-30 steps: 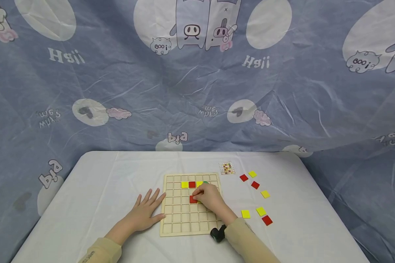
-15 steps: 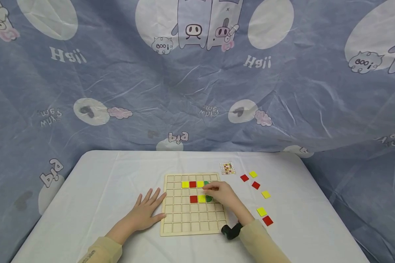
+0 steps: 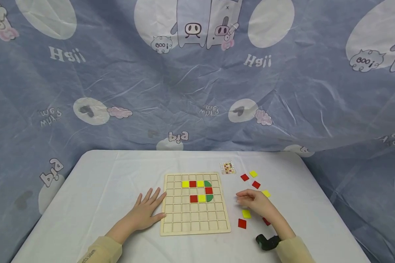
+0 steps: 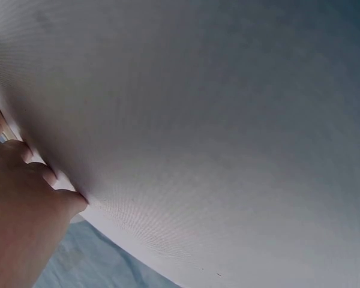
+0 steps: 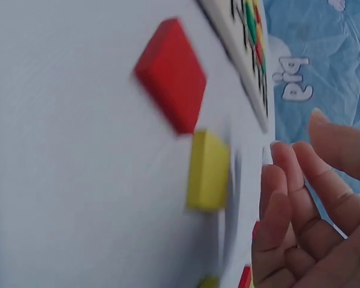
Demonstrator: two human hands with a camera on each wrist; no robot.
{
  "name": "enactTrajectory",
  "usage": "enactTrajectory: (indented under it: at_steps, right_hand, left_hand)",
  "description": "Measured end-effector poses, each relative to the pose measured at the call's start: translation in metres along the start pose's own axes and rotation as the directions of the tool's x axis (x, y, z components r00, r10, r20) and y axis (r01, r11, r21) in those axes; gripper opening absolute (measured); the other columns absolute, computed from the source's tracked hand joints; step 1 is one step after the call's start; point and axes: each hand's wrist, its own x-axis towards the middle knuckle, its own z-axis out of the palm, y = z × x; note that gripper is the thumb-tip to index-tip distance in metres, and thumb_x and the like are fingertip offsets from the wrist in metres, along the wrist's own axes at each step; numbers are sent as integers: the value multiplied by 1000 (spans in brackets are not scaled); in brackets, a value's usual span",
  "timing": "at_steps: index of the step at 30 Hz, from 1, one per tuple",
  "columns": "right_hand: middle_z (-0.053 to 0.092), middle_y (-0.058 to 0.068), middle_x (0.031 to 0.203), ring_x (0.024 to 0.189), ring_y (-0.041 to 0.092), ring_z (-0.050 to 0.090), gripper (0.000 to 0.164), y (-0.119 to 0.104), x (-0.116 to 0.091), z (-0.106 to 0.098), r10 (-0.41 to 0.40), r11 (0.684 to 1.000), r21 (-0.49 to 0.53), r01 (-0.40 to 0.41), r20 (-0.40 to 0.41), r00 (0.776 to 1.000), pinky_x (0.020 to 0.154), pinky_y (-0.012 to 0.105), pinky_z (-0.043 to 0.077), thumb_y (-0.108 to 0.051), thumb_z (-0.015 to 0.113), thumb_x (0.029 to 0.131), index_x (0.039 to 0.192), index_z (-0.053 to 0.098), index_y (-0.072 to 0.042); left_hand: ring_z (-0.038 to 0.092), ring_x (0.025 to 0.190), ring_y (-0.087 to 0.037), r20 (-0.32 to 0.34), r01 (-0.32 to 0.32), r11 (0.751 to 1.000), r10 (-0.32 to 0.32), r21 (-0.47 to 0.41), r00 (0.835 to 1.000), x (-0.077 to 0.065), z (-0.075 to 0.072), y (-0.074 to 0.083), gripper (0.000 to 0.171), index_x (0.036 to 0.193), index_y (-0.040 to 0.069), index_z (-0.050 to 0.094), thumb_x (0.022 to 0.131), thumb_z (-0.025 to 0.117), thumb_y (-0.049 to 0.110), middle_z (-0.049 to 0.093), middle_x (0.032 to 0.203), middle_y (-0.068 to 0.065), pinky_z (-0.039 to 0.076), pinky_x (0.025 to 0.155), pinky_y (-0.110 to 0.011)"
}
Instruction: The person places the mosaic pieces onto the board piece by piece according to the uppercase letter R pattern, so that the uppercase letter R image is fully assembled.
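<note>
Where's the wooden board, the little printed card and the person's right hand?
Wooden board (image 3: pixel 195 208): head view, bare square near its middle.
Printed card (image 3: pixel 228 167): head view, its middle.
Right hand (image 3: pixel 258 203): head view, mid-hand.

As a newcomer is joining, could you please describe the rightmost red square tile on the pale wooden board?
On the white table lies a square, pale wooden grid board. Toward its right edge, the red square tile sits between two rounded green pieces; the board's other red tiles neighbour yellow tiles.
</note>
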Motion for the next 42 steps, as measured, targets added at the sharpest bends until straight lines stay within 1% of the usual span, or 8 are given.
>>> enactTrajectory:
  at_steps: [5,11,14,18,28,32,37,42]
  right_hand:
    - [70,2,91,78,14,62,23,13,-7,-9,14,996,-90,-15,-12,1000,72,26,56,-12,79,82,103,71,-5]
    - [63,0,86,80,15,54,24,19,-9,-8,30,980,-198,-32,-14,999,70,25,48,-10,85,74,95,73,-10]
    - [60,0,86,81,15,51,23,18,-8,-6,-4,971,-240,1,-11,1000,70,25,46,-7,85,73,92,73,-11]
    - [58,0,83,79,15,50,21,17,-8,-4,-19,964,-267,20,5,1000,67,24,43,-5,85,72,88,73,-12]
    - [57,1,78,75,15,50,24,18,-7,-4,25,968,-250,-18,28,999,65,25,43,-5,87,70,87,71,-11]
    - [57,1,76,73,15,50,25,17,-6,-6,40,968,-249,-27,48,998,64,24,43,-9,88,70,85,68,-11]
    - [59,1,75,71,16,52,23,12,-6,-7,-16,981,-191,35,100,995,63,23,44,-12,87,73,84,67,-9]
    - [60,1,76,71,15,54,21,-1,-2,6,-64,994,-86,72,92,994,62,21,46,-13,85,75,87,68,-9]
  left_hand:
    - [10,152,-40,-3,6,1000,-6,0,1000,-1,-2,0,74,156,21,30,94,57,54,20,165,-9,5,118,-69]
    - [10,152,-40,-9,1,1000,-1,2,1000,-1,-3,0,74,156,21,30,95,56,54,20,165,-10,6,117,-69]
    - [10,152,-40,-13,-1,1000,1,-1,1000,-2,-2,-1,74,156,21,30,95,56,53,20,165,-10,5,117,-69]
    - [10,152,-41,-10,-3,1000,3,-11,1000,-2,-1,0,74,156,20,30,95,56,53,20,165,-11,5,117,-69]
    - [11,152,-42,-17,-17,1000,17,-10,1000,-2,-1,1,73,155,20,31,95,57,52,21,164,-11,6,117,-70]
    - [11,152,-41,-11,-13,1000,13,-6,1000,-2,-1,1,73,155,20,31,95,57,52,21,164,-11,6,117,-70]
    - [12,152,-41,-11,-6,1000,6,-5,1000,-2,-1,2,74,155,20,31,95,57,53,21,164,-11,7,117,-70]
    - [12,152,-42,-16,-13,1000,13,1,1000,-2,-2,2,73,155,20,32,95,57,52,21,164,-12,7,117,-69]
